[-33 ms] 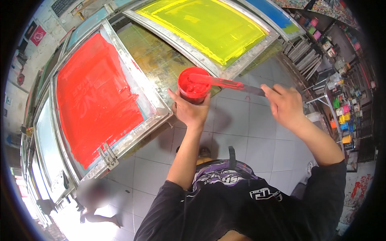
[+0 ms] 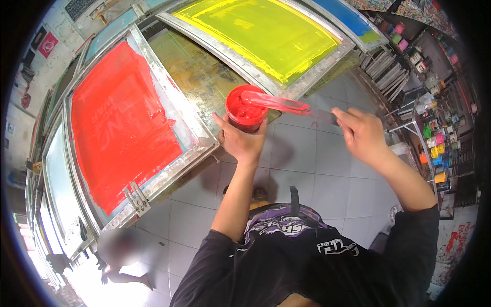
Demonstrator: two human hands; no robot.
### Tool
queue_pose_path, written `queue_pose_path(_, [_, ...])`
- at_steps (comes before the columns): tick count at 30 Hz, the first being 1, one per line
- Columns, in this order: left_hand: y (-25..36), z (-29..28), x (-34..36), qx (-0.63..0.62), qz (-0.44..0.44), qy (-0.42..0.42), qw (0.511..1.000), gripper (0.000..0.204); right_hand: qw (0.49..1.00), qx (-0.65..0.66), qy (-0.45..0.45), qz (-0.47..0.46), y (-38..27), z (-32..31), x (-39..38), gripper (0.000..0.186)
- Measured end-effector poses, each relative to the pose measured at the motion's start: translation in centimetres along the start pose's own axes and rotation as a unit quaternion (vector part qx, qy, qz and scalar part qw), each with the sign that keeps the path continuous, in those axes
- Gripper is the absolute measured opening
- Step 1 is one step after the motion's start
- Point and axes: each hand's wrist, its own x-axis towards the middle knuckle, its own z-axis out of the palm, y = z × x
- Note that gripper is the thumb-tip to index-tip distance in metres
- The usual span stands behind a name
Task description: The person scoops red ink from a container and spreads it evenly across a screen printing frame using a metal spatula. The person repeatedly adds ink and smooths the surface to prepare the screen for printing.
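Observation:
My left hand (image 2: 242,141) is wrapped round a small tub (image 2: 242,122) from below, its fingers and thumb against the sides. Thick red ink (image 2: 238,106) lies inside and smears the tub's rim. In my right hand (image 2: 360,134) is one end of a long flat spatula (image 2: 286,105), stretching leftward to the tub. Its ink-coated tip rests over the mouth of the tub, and the red coating runs along much of the blade. The part nearest my right fingers is bare grey, and my grip hides its end. Left of the tub lies a framed printing screen (image 2: 123,128) spread with red ink.
Behind the tub, a second framed screen (image 2: 266,38) carries yellow ink. Between the two screens shows a stained board (image 2: 197,69). A metal clamp (image 2: 137,198) sits on the red screen's near corner. Shelves of ink containers (image 2: 434,148) stand at right. Another person (image 2: 120,256) is at lower left.
The spatula's blade has rolled over, so that more of its red-coated face shows. Both hands stay nearly in place, and the tub has not visibly moved.

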Motion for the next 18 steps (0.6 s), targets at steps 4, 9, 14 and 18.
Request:
queue_pose_path(4, [0.5,-0.1,0.2,-0.028,-0.016,-0.029,0.999,0.128,0.875,0.407,-0.155,0.214,1.7,2.2,-0.1,0.034])
queue_pose_path(9, [0.0,-0.4,-1.0,-0.113,0.012,-0.04,0.993,0.129,0.637,0.659,-0.227,0.328,0.9,4.1,-0.6,0.031])
queue_pose_path(14, [-0.4,-1.9,-3.0,-0.153,0.104,-0.03,0.982,0.126,0.542,0.738,-0.237,0.326,-0.2,6.2,-1.5,0.033])
queue_pose_path(18, [-1.6,-2.4,-3.2,-0.189,0.105,-0.055,0.975,0.126,0.611,0.703,-0.184,0.313,-0.1,6.1,-1.7,0.035])
